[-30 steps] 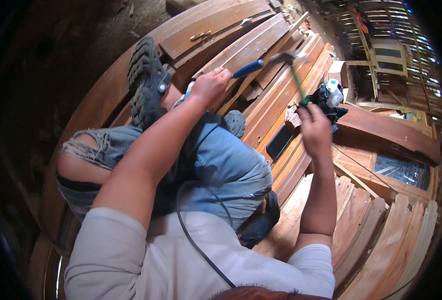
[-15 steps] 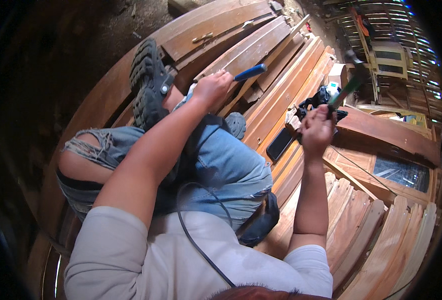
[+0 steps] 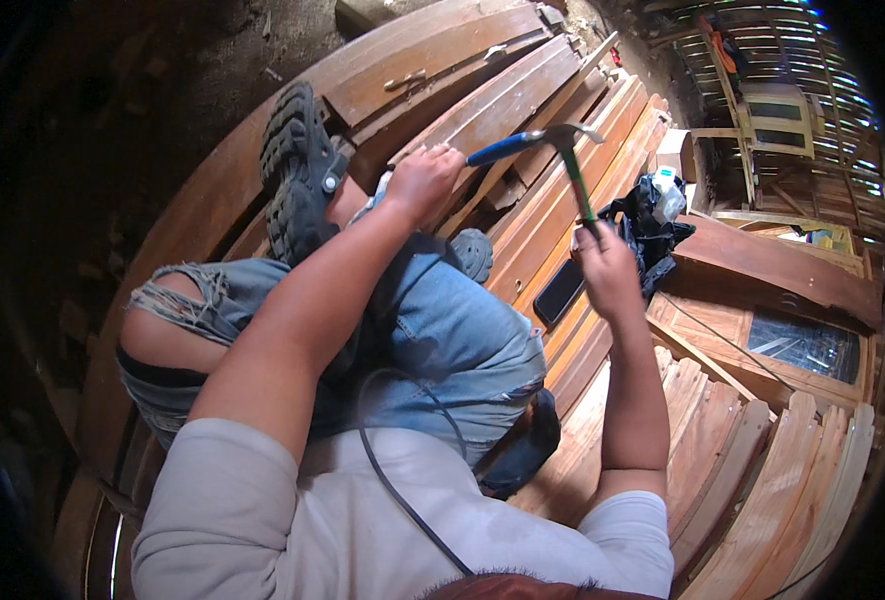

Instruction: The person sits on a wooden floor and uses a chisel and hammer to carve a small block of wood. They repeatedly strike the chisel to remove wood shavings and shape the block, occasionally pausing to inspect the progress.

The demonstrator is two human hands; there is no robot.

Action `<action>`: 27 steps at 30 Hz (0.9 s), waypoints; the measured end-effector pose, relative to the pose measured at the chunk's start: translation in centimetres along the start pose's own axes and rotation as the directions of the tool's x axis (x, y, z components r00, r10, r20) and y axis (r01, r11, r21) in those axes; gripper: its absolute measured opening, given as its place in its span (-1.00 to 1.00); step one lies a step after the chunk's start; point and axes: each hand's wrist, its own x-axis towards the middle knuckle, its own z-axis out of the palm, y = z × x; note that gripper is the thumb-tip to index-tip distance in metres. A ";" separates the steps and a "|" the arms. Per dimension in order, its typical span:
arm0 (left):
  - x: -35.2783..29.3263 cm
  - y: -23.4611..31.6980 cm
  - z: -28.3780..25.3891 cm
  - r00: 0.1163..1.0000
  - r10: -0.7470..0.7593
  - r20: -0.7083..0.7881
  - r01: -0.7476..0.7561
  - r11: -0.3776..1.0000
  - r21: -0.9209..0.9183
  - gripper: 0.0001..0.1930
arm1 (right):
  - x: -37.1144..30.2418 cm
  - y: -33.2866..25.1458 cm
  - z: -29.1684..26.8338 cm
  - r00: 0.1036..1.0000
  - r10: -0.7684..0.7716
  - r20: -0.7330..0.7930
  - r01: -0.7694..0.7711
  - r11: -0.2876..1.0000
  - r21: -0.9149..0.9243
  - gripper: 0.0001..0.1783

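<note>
My left hand (image 3: pixel 426 183) is closed around a chisel whose blue handle (image 3: pixel 496 151) sticks out to the right; its blade is hidden. Below the fist are my bent leg and a brown wooden piece (image 3: pixel 493 100). In my right hand (image 3: pixel 609 270) is a claw hammer (image 3: pixel 574 178) with a green handle, gripped low. The hammer's head meets the free end of the blue handle, its claw pointing right.
Long brown boards (image 3: pixel 553 245) lie under and beyond my legs. A dark phone (image 3: pixel 560 292) rests on them near a black plastic bag (image 3: pixel 647 225). More pale boards (image 3: pixel 698 420) lie at the right, below a wooden frame with a glass pane (image 3: pixel 803 347). My dark clog (image 3: pixel 293 170) is at the left.
My right hand has swung the hammer left, bringing its head from the upper right onto the end of the chisel handle. My left hand has stayed in place.
</note>
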 end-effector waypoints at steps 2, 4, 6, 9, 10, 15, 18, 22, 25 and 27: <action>-0.3 -0.3 1.1 0.986 0.078 -0.145 -0.074 0.997 0.028 -0.82 | 0.2 1.2 -0.7 0.992 0.125 -0.022 -0.115 0.959 0.259 -0.66; 0.2 0.6 -0.6 0.994 0.091 -0.055 -0.094 0.994 -0.052 -0.82 | -0.6 0.8 -0.8 0.985 0.171 -0.010 -0.122 0.744 0.657 -0.73; 0.9 1.0 -1.5 0.988 0.155 0.012 -0.154 0.983 -0.096 -0.82 | -0.3 0.7 -0.6 0.982 0.172 -0.079 -0.058 0.669 0.741 -0.71; 1.3 1.1 -1.9 0.985 0.145 0.096 -0.128 0.978 -0.164 -0.81 | 1.1 1.8 1.6 0.966 0.242 -0.093 -0.087 0.640 0.763 -0.67; 1.0 0.9 -1.5 0.985 0.157 0.077 -0.141 0.972 -0.187 -0.79 | 1.8 2.1 3.0 0.963 0.249 -0.107 -0.077 0.631 0.772 -0.69; 2.4 -0.3 -2.6 0.950 0.100 0.296 -0.021 0.965 -0.260 -0.71 | 4.6 0.8 10.6 0.953 0.140 -0.269 0.054 0.796 0.603 -0.48; 3.1 -0.8 -3.7 0.899 -0.026 0.438 0.142 0.961 -0.235 -0.62 | 4.6 -1.3 11.3 0.925 0.184 -0.332 0.042 0.820 0.571 -0.50; 3.3 -1.4 -3.9 0.906 -0.056 0.420 0.123 0.983 -0.133 -0.61 | 4.9 -1.7 11.8 0.903 0.163 -0.398 0.089 0.834 0.544 -0.55; 3.0 -1.7 -3.9 0.936 -0.082 0.343 0.124 0.987 -0.101 -0.61 | 5.2 -1.5 12.0 0.894 0.107 -0.436 0.142 0.854 0.501 -0.58; 3.1 -1.7 -4.4 0.929 -0.122 0.350 0.180 0.974 -0.138 -0.63 | 5.2 -1.3 12.2 0.875 0.070 -0.480 0.175 0.877 0.448 -0.60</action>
